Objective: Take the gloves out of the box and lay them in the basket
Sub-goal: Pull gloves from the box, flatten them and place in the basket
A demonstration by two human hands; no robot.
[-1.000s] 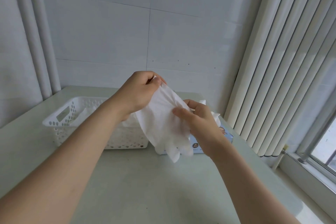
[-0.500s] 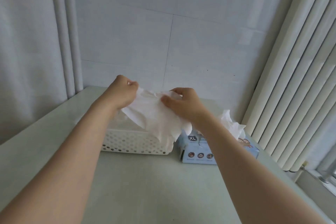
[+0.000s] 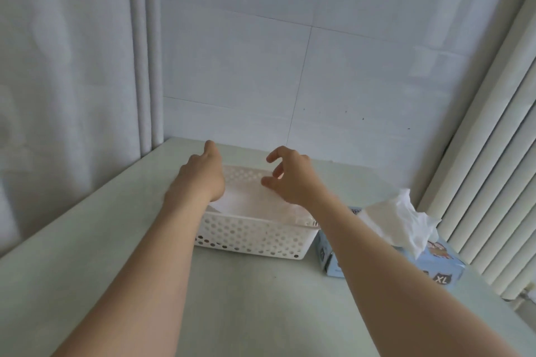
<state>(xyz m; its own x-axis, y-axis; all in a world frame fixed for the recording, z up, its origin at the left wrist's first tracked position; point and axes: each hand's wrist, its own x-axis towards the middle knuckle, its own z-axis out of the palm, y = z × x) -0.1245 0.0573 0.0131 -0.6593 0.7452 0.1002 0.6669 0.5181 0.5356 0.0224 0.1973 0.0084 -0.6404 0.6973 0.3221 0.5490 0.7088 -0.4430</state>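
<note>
Pale green tabletop (image 3: 261,298) against a white tiled wall (image 3: 348,81).

Item: thin white disposable gloves (image 3: 249,203), lying flat in the white perforated plastic basket (image 3: 255,236). A crumpled white glove (image 3: 403,217) protrudes from the light-blue cardboard box (image 3: 443,262) alongside.

Handling: likely feather-light, limp and clingy; pinch the protruding tuft.

Right hand (image 3: 293,182): fingers loosely curled, empty.

Left hand (image 3: 203,180): fingers hidden, grip cannot be told.

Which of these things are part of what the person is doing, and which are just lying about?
Part of the job: left hand, right hand, white basket, glove in the basket, glove box, glove poking from the box.
Just there: table, vertical blinds, curtain, tiled wall.
</note>
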